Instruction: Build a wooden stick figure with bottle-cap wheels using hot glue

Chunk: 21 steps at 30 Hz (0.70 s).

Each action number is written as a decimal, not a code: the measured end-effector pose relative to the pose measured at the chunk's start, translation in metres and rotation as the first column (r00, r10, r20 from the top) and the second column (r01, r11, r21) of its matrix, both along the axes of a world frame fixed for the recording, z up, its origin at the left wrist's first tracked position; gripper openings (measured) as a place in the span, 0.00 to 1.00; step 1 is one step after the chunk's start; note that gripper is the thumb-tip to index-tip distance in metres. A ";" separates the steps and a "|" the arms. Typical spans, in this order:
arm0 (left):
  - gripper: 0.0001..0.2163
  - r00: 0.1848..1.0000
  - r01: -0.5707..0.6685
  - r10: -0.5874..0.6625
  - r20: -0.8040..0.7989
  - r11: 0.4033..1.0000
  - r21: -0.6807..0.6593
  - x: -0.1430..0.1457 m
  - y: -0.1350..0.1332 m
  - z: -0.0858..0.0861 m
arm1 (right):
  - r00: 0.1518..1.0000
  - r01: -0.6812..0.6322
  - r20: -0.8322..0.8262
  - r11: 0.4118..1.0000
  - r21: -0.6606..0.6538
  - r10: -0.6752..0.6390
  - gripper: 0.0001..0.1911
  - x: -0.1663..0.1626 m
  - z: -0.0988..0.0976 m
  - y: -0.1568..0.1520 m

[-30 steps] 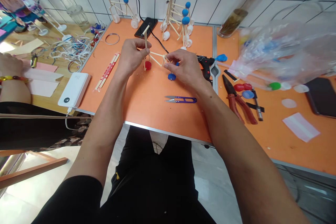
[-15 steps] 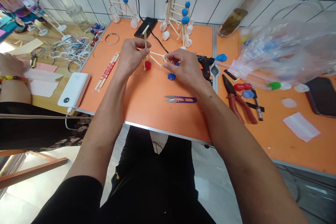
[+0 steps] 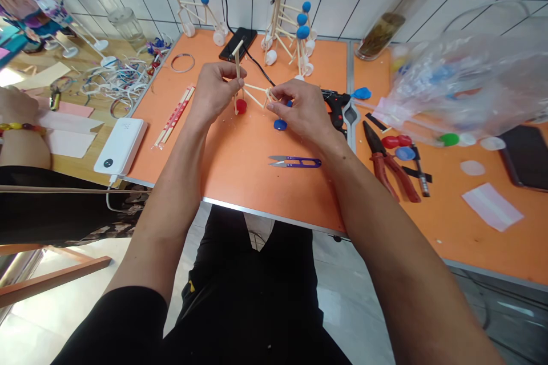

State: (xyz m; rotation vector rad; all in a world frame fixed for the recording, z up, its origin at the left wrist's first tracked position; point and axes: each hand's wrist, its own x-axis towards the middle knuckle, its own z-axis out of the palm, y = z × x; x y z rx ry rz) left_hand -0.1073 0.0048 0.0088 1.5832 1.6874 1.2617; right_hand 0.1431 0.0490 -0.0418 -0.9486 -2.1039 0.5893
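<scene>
Over the orange table [image 3: 240,165], both my hands hold a small frame of thin wooden sticks [image 3: 253,93]. My left hand [image 3: 216,90] is closed round its upright stick, which has a red cap [image 3: 241,106] at the foot. My right hand [image 3: 299,108] pinches the other end of the frame, fingers closed. A blue cap [image 3: 280,124] lies on the table just under my right hand.
Purple thread snips [image 3: 295,162] lie near the table's front. A black glue gun [image 3: 336,105], red pliers [image 3: 387,166] and loose caps sit to the right, under a clear plastic bag [image 3: 462,88]. Finished stick models [image 3: 291,28] stand at the back. Another person's arm [image 3: 19,131] rests at left beside a white power bank [image 3: 121,146].
</scene>
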 end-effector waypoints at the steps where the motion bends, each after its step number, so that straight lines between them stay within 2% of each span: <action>1: 0.02 1.000 0.004 -0.004 -0.002 1.000 0.002 0.000 0.000 0.000 | 1.000 0.002 -0.001 1.000 0.000 -0.002 0.05 0.000 0.000 0.000; 21: 0.03 1.000 0.005 -0.005 -0.009 1.000 0.001 -0.002 0.002 -0.002 | 1.000 -0.005 -0.008 1.000 0.006 0.005 0.05 0.000 0.000 0.000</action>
